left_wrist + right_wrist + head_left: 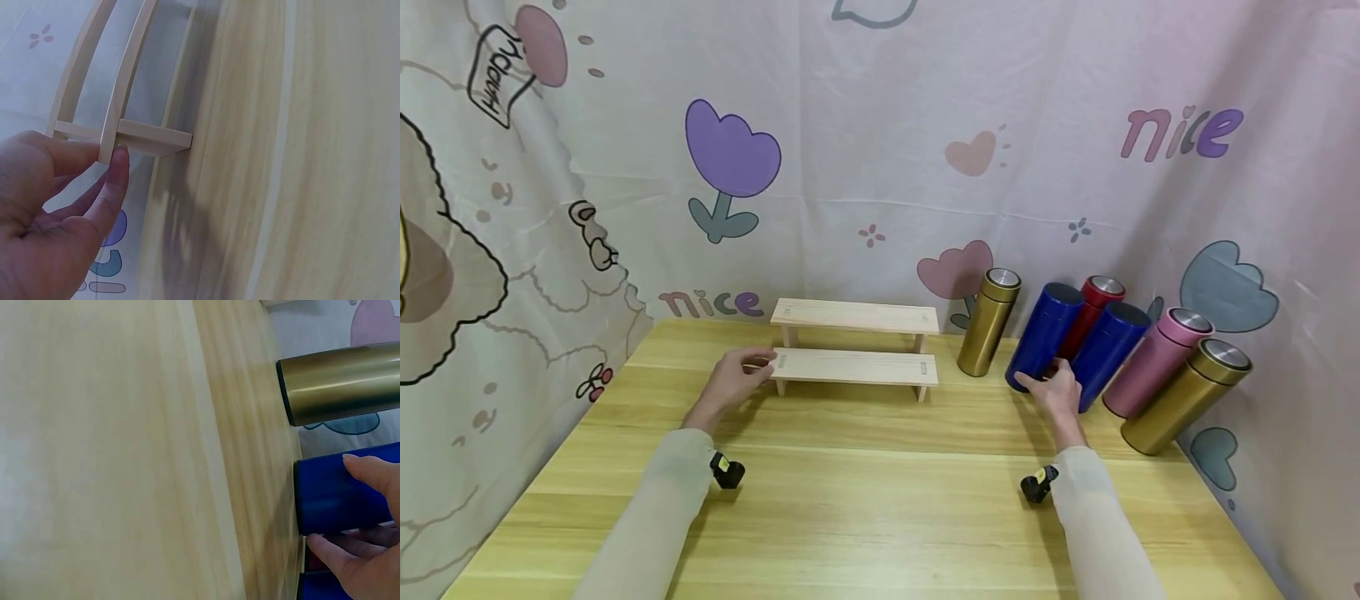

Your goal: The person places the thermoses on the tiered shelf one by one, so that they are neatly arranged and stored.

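My left hand (pixel 733 383) pinches the left end of the lower board of a two-step wooden shelf (pixel 855 367). In the left wrist view, thumb and fingers lie on either side of that board end (pixel 107 140). At the right, my right hand (pixel 1058 393) holds the lower part of an upright blue thermos (pixel 1047 327). In the right wrist view the thumb lies along one side of the blue thermos (pixel 331 490), the fingers along the other. A second blue thermos (pixel 1108 350) and a red thermos (pixel 1102 292) stand close beside that hand.
A slim gold thermos (pixel 988 325) stands between shelf and blue thermos. Further right are a pink thermos (pixel 1157 362) and a larger gold thermos (pixel 1183 400). A printed curtain (pixel 865 150) hangs behind the wooden table (pixel 880 517).
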### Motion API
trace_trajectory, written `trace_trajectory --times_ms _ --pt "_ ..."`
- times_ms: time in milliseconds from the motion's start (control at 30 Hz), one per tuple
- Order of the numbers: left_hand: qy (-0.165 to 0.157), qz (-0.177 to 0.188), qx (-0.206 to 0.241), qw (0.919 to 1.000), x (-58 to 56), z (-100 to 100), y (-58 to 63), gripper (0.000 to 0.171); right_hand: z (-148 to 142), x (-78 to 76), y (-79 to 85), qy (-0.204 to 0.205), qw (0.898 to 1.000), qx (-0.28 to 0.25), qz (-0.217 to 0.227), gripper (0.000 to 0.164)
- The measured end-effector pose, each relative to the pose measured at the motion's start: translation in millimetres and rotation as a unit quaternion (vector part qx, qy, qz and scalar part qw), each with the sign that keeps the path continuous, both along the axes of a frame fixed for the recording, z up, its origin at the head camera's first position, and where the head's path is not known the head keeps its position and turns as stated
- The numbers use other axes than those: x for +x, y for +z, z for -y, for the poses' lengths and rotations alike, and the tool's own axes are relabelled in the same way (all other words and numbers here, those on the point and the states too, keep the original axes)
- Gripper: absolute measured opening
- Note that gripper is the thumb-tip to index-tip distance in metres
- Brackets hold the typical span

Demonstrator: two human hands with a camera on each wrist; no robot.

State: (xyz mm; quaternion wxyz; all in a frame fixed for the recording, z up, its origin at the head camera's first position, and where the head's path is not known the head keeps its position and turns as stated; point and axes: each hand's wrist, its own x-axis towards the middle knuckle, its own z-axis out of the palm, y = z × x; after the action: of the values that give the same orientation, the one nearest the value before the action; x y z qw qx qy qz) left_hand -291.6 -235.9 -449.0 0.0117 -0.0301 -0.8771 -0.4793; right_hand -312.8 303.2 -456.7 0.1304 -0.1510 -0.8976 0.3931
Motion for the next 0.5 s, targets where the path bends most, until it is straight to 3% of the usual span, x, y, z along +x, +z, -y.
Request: trace_trajectory --times_ms 300,500 --pt "0.003 0.005 0.008 1.0 -0.2 -1.0 2.8 0.039 3.6 -3.3 -1.6 0.004 1.0 0.0 0.005 0.095" --pt "0.008 0.012 0.021 0.9997 0.8 -1.2 1.5 0.039 5.3 -4.0 -4.2 -0.001 1.0 0.0 0.001 0.095"
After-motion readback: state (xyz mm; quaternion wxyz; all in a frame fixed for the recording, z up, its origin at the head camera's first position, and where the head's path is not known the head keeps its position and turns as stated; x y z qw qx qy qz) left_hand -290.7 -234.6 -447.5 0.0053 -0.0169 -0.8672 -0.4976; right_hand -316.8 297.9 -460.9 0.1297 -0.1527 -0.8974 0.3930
